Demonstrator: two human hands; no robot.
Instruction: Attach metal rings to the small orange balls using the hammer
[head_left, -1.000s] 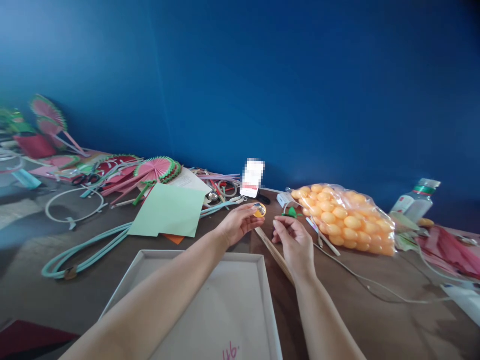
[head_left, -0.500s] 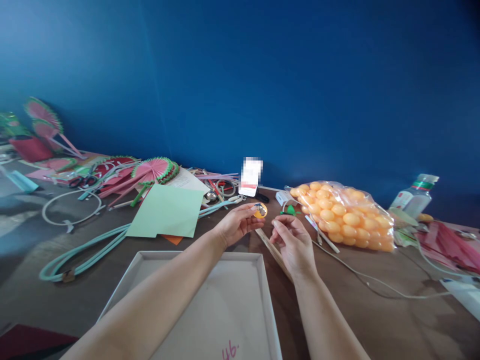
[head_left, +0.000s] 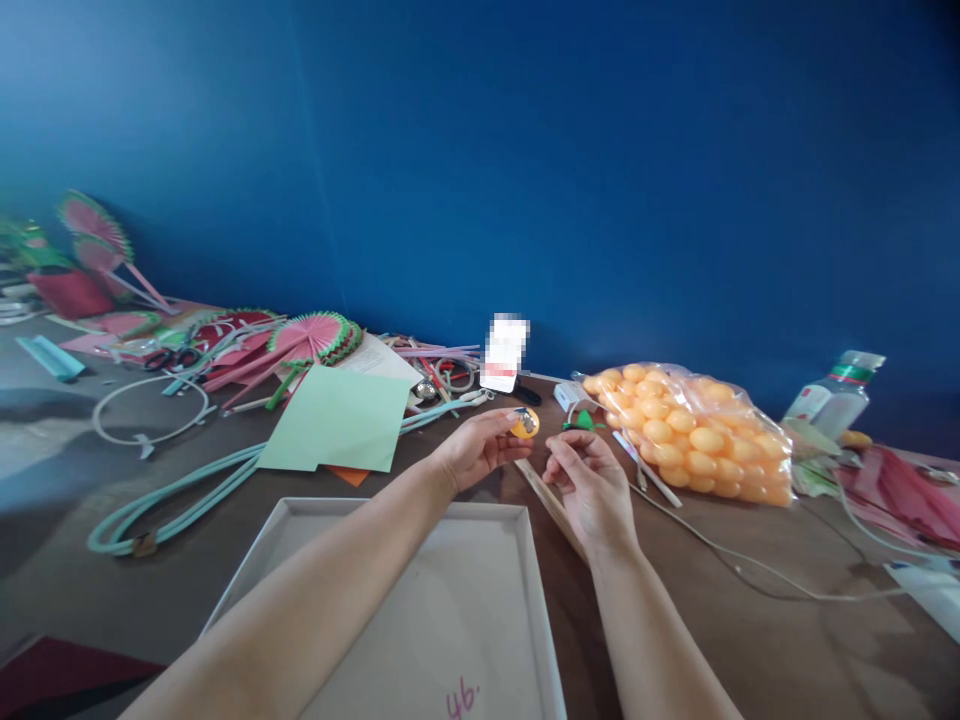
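Note:
My left hand (head_left: 478,450) pinches an orange ping-pong ball (head_left: 529,427) between thumb and fingertips. Dark and silvery marks cover part of the ball's upper side. Just to the right of it, my right hand (head_left: 596,492) has thumb and forefinger pressed together; whatever may be between them is too small to make out. A small gap separates those fingertips from the ball. Both forearms reach over a shallow white box lid (head_left: 480,600) with pink handwriting on it.
Beyond the hands, a phone (head_left: 504,355) leans upright. At right lie a clear bag of orange balls (head_left: 701,440), a bottle (head_left: 832,400) and a white cable (head_left: 780,585). Pale green paper (head_left: 334,420), coiled tubing (head_left: 180,500) and pink paper fans (head_left: 319,338) lie at left.
The camera view has shifted slightly. My right hand's fingers have moved a little around their pinch; my left hand keeps its hold on the ping-pong ball.

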